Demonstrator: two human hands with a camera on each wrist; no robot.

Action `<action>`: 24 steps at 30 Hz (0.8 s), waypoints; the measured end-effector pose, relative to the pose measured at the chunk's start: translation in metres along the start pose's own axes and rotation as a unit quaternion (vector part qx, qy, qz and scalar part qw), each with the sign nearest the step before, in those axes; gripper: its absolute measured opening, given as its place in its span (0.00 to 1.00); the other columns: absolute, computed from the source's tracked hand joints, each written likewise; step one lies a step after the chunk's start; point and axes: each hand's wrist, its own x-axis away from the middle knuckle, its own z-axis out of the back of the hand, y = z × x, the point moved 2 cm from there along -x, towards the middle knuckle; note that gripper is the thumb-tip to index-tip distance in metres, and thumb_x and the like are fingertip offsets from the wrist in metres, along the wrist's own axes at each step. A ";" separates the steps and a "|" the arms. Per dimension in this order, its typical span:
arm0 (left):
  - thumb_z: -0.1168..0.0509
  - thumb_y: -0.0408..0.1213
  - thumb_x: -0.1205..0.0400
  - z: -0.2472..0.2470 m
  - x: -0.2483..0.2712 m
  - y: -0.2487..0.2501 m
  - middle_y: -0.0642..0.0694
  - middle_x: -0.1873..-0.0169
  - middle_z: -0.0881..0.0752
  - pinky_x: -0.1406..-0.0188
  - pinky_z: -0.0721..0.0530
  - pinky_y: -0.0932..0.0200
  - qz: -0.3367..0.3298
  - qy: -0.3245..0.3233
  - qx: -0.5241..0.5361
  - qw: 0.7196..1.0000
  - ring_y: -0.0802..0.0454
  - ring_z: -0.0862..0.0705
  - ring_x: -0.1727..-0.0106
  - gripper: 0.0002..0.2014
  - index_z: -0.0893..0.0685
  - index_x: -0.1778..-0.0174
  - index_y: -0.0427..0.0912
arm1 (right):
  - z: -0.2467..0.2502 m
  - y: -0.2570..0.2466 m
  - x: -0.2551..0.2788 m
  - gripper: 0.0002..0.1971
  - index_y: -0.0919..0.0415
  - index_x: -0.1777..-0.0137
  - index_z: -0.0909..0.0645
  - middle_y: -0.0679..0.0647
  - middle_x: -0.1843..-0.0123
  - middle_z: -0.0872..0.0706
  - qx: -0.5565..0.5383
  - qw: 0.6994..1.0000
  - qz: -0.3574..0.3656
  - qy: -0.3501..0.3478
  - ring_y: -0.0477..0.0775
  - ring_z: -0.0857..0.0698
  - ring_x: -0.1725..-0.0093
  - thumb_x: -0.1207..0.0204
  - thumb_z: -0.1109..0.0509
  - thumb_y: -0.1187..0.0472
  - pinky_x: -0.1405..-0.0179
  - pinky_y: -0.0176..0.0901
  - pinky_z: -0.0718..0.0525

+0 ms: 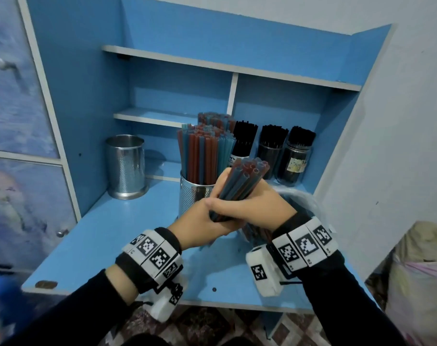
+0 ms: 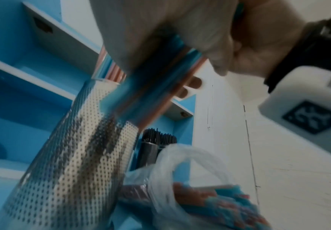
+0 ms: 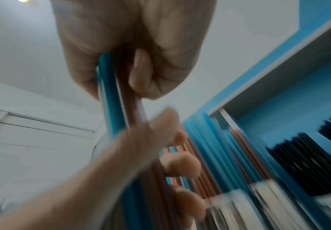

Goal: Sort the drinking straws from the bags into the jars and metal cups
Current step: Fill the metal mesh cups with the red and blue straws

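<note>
Both hands grip one bundle of blue and red straws (image 1: 239, 186), tilted with its open ends up and to the right. My left hand (image 1: 207, 221) wraps the lower part, my right hand (image 1: 252, 203) the middle. The same bundle (image 2: 152, 87) (image 3: 121, 109) shows blurred in both wrist views. Behind it stands a perforated metal cup (image 1: 195, 193) (image 2: 71, 155) packed with blue and red straws (image 1: 205, 151). An empty metal cup (image 1: 126, 166) stands at the left. Three jars of black straws (image 1: 274, 148) line the back right. A clear plastic bag (image 2: 180, 179) with more coloured straws lies under my right hand.
All of this sits on a blue desk (image 1: 112, 240) with blue shelves (image 1: 182, 61) above. A white wall (image 1: 407, 121) is at the right, and a bundle of bags (image 1: 419, 275) lies on the floor at the lower right.
</note>
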 end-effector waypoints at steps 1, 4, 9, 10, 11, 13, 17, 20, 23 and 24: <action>0.27 0.44 0.26 0.003 -0.001 0.001 0.67 0.57 0.12 0.64 0.14 0.63 -0.007 0.030 0.003 1.000 0.59 0.10 0.59 0.29 0.27 0.31 0.68 | 0.000 -0.004 -0.003 0.06 0.58 0.62 0.16 0.46 0.65 0.13 -0.008 1.000 0.015 0.021 0.45 0.12 0.59 0.28 0.22 0.66 0.53 0.39 0.16; 0.22 0.60 0.33 0.020 -0.006 0.004 0.68 0.48 0.13 0.50 0.15 0.69 -0.054 0.151 -0.054 0.986 0.63 0.13 0.45 0.28 0.24 0.39 0.75 | 0.012 -0.027 -0.014 0.08 0.60 0.63 0.19 0.43 0.67 0.15 -0.015 0.991 0.093 0.091 0.41 0.14 0.62 0.26 0.25 0.68 0.57 0.33 0.17; 0.22 0.71 0.46 0.049 -0.017 -0.017 0.57 0.36 0.34 0.30 0.32 0.66 -0.038 0.372 -0.183 0.909 0.56 0.29 0.33 0.58 0.43 0.23 0.60 | 0.042 -0.060 -0.029 0.08 0.61 0.63 0.20 0.40 0.67 0.17 -0.023 0.968 0.168 0.187 0.38 0.15 0.62 0.25 0.25 0.68 0.58 0.29 0.19; 0.21 0.71 0.48 0.054 -0.022 -0.024 0.57 0.31 0.38 0.25 0.37 0.64 0.012 0.353 -0.154 0.923 0.57 0.34 0.27 0.65 0.50 0.19 0.59 | 0.044 -0.062 -0.032 0.09 0.59 0.64 0.20 0.40 0.68 0.17 -0.013 0.968 0.163 0.189 0.38 0.15 0.62 0.25 0.25 0.66 0.57 0.30 0.19; 0.20 0.69 0.51 0.057 -0.027 -0.034 0.57 0.27 0.40 0.23 0.39 0.60 0.060 0.314 -0.115 0.940 0.59 0.37 0.23 0.71 0.57 0.17 0.60 | 0.045 -0.064 -0.035 0.10 0.56 0.66 0.20 0.40 0.68 0.17 -0.006 0.970 0.154 0.186 0.40 0.15 0.62 0.25 0.25 0.65 0.57 0.32 0.18; 0.16 0.64 0.52 0.062 -0.034 -0.052 0.62 0.30 0.31 0.26 0.36 0.59 0.125 0.234 -0.060 0.962 0.63 0.31 0.26 0.76 0.63 0.17 0.61 | 0.044 -0.066 -0.041 0.12 0.54 0.68 0.21 0.41 0.69 0.17 0.006 0.974 0.140 0.177 0.44 0.14 0.62 0.25 0.25 0.65 0.57 0.39 0.15; 0.18 0.67 0.52 0.068 -0.036 -0.073 0.73 0.48 0.19 0.45 0.21 0.67 0.163 0.215 -0.116 0.956 0.75 0.19 0.45 0.53 0.32 0.31 0.62 | 0.042 -0.068 -0.052 0.11 0.63 0.68 0.21 0.54 0.69 0.17 0.046 0.972 0.153 0.175 0.55 0.14 0.63 0.25 0.26 0.66 0.58 0.45 0.14; 0.19 0.69 0.52 0.068 -0.036 -0.073 0.69 0.49 0.16 0.52 0.22 0.69 0.168 0.218 -0.136 0.952 0.75 0.19 0.47 0.44 0.29 0.41 0.67 | 0.042 -0.058 -0.069 0.11 0.69 0.65 0.21 0.55 0.69 0.18 0.041 0.974 0.130 0.179 0.50 0.16 0.65 0.26 0.26 0.63 0.61 0.45 0.15; 0.20 0.69 0.51 0.068 -0.036 -0.071 0.66 0.47 0.15 0.48 0.20 0.64 0.168 0.220 -0.141 0.951 0.70 0.17 0.45 0.43 0.30 0.42 0.71 | 0.036 -0.042 -0.088 0.14 0.74 0.61 0.21 0.65 0.65 0.17 0.050 0.979 0.095 0.173 0.58 0.15 0.63 0.26 0.25 0.61 0.60 0.48 0.15; 0.20 0.69 0.51 0.068 -0.035 -0.071 0.66 0.47 0.14 0.47 0.20 0.63 0.167 0.219 -0.143 0.950 0.69 0.17 0.45 0.42 0.31 0.42 0.72 | 0.034 -0.037 -0.094 0.14 0.73 0.60 0.21 0.66 0.63 0.16 0.054 0.979 0.084 0.179 0.59 0.14 0.61 0.26 0.25 0.61 0.58 0.48 0.14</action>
